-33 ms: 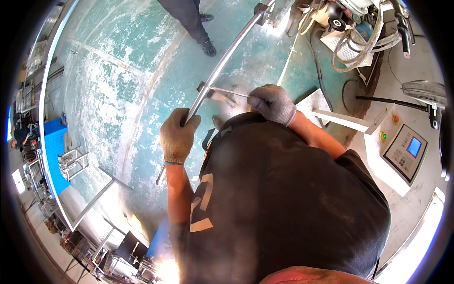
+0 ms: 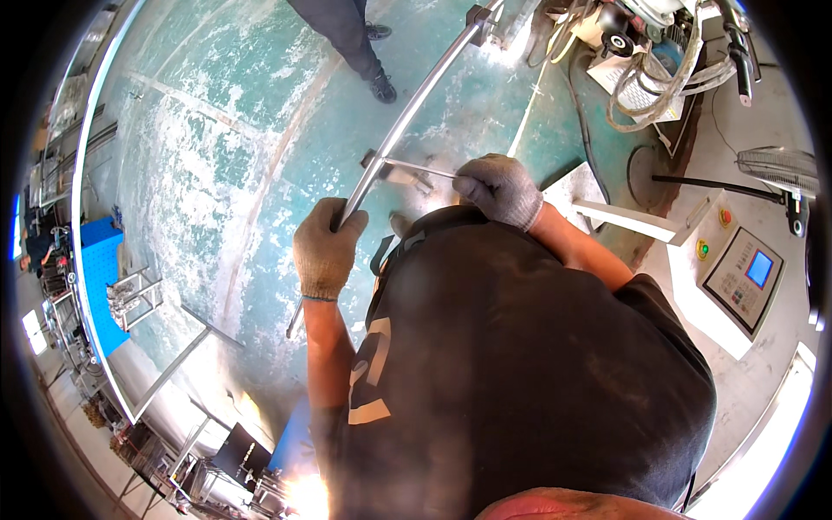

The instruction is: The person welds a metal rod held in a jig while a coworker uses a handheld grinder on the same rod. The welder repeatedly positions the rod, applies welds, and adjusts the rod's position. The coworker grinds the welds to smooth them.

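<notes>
A long shiny metal tube (image 2: 422, 93) runs slantwise from the far middle toward my left side. My left hand (image 2: 326, 247), in a dirty work glove, is closed around it near its lower end. A small dark clamp-like block (image 2: 373, 161) sits on the tube just beyond that hand. My right hand (image 2: 501, 191), in a greyish glove, pinches the outer end of a thin metal rod (image 2: 419, 167). The rod's other end reaches the tube beside the block; how they meet is too small to tell. Farther up the tube is a second dark block (image 2: 477, 16).
Another person's legs (image 2: 351, 43) stand beyond the tube. To my right is a white control box (image 2: 726, 269) with a screen, and a fan (image 2: 777, 168). Coiled hoses (image 2: 646, 95) lie over equipment at far right. A metal frame (image 2: 178, 368) stands left, near a blue panel (image 2: 100, 282).
</notes>
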Motion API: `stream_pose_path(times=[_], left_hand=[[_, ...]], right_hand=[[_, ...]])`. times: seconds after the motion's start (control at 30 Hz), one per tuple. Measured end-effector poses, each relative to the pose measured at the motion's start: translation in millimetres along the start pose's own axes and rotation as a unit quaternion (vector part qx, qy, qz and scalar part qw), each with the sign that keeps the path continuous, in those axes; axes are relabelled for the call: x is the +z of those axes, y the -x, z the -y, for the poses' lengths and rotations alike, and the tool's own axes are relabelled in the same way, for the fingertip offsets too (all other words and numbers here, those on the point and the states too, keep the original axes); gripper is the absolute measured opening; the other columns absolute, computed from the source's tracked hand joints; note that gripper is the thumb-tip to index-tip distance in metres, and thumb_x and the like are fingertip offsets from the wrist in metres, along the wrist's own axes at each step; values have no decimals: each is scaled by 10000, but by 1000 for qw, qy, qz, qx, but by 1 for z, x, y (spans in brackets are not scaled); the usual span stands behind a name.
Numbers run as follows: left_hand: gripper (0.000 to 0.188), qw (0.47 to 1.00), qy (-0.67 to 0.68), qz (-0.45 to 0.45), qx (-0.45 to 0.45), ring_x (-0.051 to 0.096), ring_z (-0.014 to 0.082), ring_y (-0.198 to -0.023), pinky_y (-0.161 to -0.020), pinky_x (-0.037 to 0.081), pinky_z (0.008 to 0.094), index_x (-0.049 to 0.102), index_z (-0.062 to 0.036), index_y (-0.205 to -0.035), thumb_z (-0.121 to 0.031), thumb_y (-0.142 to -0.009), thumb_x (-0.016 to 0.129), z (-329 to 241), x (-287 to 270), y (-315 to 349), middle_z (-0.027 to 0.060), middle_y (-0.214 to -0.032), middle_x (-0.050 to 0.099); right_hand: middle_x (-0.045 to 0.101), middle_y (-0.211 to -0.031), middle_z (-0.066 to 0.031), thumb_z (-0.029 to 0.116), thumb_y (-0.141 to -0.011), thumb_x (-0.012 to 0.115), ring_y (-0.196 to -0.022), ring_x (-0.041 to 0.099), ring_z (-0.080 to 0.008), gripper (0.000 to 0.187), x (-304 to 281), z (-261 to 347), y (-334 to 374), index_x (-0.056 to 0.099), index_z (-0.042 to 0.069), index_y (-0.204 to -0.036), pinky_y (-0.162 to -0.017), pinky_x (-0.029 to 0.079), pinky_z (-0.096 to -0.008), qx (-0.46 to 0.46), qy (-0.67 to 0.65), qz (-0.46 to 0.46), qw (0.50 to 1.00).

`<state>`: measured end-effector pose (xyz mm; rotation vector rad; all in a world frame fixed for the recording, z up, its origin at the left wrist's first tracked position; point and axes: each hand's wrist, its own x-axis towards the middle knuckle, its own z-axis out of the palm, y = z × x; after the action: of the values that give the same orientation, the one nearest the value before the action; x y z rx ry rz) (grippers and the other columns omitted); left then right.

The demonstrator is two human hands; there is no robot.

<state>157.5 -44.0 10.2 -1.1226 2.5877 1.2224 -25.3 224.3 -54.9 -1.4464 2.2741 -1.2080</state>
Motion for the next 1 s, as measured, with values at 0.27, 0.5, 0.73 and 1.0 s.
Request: stream_pose_path(times=[0.27, 0.5, 0.73, 1.0], left_hand=[[296, 1000, 10, -21, 0, 703, 218, -778, -767, 557, 379, 783, -21, -1093, -266, -935, 833, -4, 4, 1, 121, -860, 757], [257, 999, 25, -42, 23, 670, 167, -775, -773, 558, 345, 785, -9, -1107, -214, -959, 827, -17, 14, -7, 84, -856, 746], [221, 995, 4, -64, 71, 612, 142, -766, -748, 540, 344, 764, -5, -1068, -189, -965, 829, -24, 32, -24, 58, -829, 692], [207, 996, -2, -54, 72, 600, 144, -771, -740, 527, 355, 744, 8, -1022, -157, -946, 843, -30, 36, -33, 56, -822, 683]], right_hand=[[759, -879, -186, 131, -984, 814, -814, 724, -417, 92, 2, 1, 1, 806, 39, -982, -737, 569, -498, 78, -61, -39, 994], [732, -859, -194, 174, -1035, 789, -777, 721, -390, 134, -1, -9, 7, 797, 41, -1021, -707, 570, -474, 154, -84, -72, 982], [756, -884, -167, 284, -1073, 741, -836, 728, -423, 199, -8, -16, 11, 797, 96, -1045, -755, 572, -511, 197, -84, -67, 975], [749, -898, -195, 298, -1084, 728, -858, 729, -441, 210, -9, -30, 20, 794, 99, -1075, -764, 573, -522, 195, -75, -72, 975]])
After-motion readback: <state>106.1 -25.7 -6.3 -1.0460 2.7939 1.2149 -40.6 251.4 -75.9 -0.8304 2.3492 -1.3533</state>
